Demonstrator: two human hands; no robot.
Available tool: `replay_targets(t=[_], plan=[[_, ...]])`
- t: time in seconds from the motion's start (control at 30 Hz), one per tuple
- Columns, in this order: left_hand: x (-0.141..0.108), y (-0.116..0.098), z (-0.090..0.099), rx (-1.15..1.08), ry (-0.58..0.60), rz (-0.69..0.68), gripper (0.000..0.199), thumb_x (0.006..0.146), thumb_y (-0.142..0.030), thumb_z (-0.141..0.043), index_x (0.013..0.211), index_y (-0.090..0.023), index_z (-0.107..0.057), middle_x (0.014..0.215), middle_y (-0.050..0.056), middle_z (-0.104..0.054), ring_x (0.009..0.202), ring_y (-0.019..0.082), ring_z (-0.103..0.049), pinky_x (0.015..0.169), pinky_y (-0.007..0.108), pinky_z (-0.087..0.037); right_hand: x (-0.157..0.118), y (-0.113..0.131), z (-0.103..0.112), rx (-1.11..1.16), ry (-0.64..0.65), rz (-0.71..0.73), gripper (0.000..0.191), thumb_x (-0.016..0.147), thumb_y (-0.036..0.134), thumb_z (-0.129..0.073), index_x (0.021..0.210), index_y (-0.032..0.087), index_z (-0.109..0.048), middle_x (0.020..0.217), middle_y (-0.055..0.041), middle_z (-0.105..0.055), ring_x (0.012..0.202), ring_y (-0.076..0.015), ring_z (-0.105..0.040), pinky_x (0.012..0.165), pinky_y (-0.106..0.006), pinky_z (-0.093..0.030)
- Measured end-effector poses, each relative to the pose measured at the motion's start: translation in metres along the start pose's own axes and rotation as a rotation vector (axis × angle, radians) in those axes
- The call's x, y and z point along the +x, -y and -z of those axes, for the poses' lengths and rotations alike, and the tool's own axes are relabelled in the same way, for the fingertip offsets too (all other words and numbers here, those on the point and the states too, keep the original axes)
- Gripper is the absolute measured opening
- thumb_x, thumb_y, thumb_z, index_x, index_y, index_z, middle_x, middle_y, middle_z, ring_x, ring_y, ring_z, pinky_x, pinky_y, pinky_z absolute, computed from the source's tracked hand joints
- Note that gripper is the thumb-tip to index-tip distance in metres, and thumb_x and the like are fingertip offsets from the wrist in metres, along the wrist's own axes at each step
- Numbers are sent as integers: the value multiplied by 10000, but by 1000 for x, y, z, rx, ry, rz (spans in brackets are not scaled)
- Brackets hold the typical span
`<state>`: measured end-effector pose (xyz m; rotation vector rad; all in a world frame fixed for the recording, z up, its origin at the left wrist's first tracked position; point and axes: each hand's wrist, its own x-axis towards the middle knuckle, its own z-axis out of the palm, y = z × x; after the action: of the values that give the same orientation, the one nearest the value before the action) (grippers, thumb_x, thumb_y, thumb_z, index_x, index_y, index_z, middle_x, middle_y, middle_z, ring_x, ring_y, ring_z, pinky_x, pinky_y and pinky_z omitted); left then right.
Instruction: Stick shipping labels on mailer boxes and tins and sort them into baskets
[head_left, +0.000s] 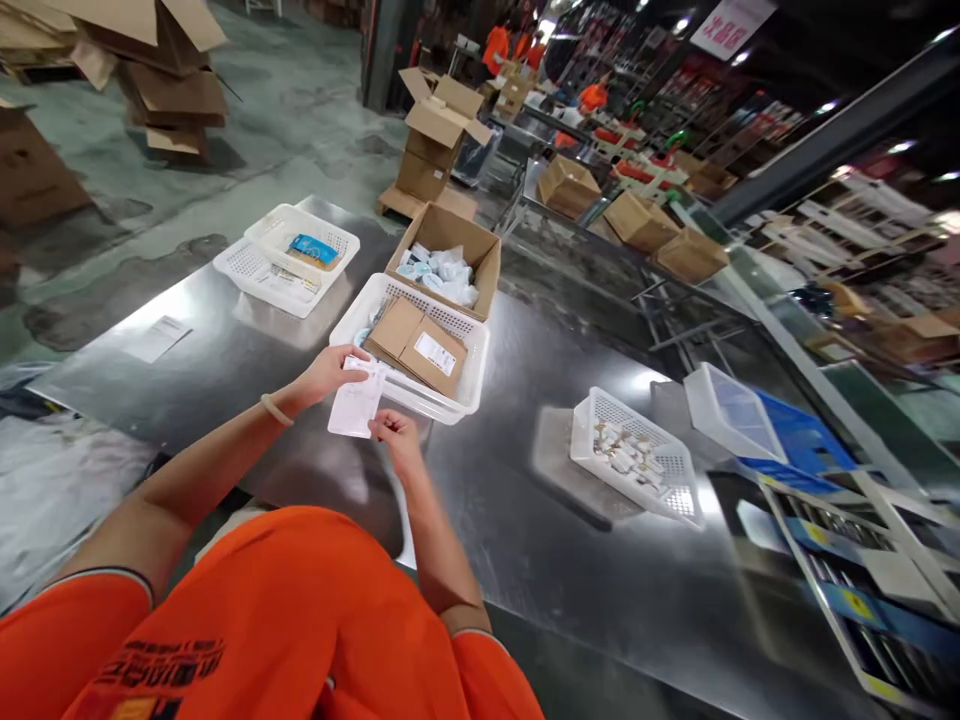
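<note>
Between my two hands is a flat, pale pinkish-white packet (355, 402), held over the near edge of a white basket. My left hand (330, 374) pinches its upper part, thumb on top. At its lower right edge, the fingers of my right hand (395, 434) are closed on it. What is printed on the packet is too faint to read. Just beyond, the white plastic basket (472, 392) holds flat brown cardboard pieces (417, 345), one with a white label (436, 353). An open carton (486, 268) behind it contains clear plastic-wrapped items (448, 275).
The metal table (510, 520) also bears stacked white baskets (262, 285) with a blue packet (313, 249), a paper sheet (157, 338), and a basket (585, 440) of small pieces. A rack (862, 600) stands at right. Cartons (176, 90) are piled on the floor; people (496, 48) are far off.
</note>
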<state>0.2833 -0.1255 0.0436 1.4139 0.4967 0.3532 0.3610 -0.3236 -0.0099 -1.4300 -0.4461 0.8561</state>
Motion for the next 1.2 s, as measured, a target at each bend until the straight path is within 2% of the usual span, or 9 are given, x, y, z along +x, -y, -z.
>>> replay_targets(t=[0.13,0.27,0.37,0.53,0.73,0.87,1.07,1.13,1.2], plan=[[12,5,5,-85,21,53,637,481,-338,-1039,1012,-184,-723,848,27,-834,722,214,-749,693,325,-584,14,-1,-13,38,-84,21,371,587,552,-904,699,244,-731,555,39,-617,563,-136,-472,584,-290,-385],[32,9,8,-103,93,104,613,490,-418,-1063,961,-166,-762,865,74,-854,785,267,-790,739,369,-612,29,0,-18,35,-162,11,400,585,593,-897,678,248,-718,539,30,-622,556,-140,-473,585,-296,-379],[49,9,12,-85,124,136,601,481,-438,-1065,938,-163,-786,865,81,-859,780,274,-788,743,381,-614,41,5,-13,37,-187,-6,451,590,648,-908,723,250,-742,583,7,-679,582,-164,-549,588,-297,-398],[72,3,24,-63,194,184,527,486,-366,-1042,919,-172,-814,882,80,-874,773,268,-788,719,361,-599,70,23,3,-1,-352,62,458,635,667,-898,797,259,-769,704,-16,-754,676,-197,-634,636,-312,-458],[90,-6,43,-47,213,205,498,495,-352,-1036,907,-174,-820,876,86,-879,748,269,-781,682,349,-580,109,40,-3,-30,-375,70,382,766,588,-871,825,226,-764,719,-13,-718,729,-190,-648,700,-317,-499],[100,-5,56,-58,223,190,507,501,-367,-1042,906,-164,-813,885,99,-879,767,275,-785,722,369,-597,131,44,-16,-38,-364,69,408,789,639,-854,843,244,-767,722,-16,-723,730,-200,-646,685,-322,-513],[115,2,81,-52,206,174,406,550,-365,-977,859,-180,-791,860,78,-854,758,269,-774,718,366,-592,153,37,-23,-150,-346,126,510,775,754,-789,872,254,-764,782,-54,-749,779,-247,-678,732,-373,-560],[126,5,95,-70,128,163,348,564,-369,-932,817,-196,-768,826,70,-837,772,280,-777,725,374,-602,155,28,-19,-258,-370,156,527,805,774,-735,882,254,-775,822,-77,-777,805,-267,-693,774,-398,-574],[140,8,113,-68,-4,145,271,594,-358,-870,782,-213,-739,781,58,-812,810,297,-788,744,384,-616,156,15,-12,-393,-396,176,532,849,772,-678,876,252,-787,846,-99,-800,817,-285,-707,787,-408,-573]])
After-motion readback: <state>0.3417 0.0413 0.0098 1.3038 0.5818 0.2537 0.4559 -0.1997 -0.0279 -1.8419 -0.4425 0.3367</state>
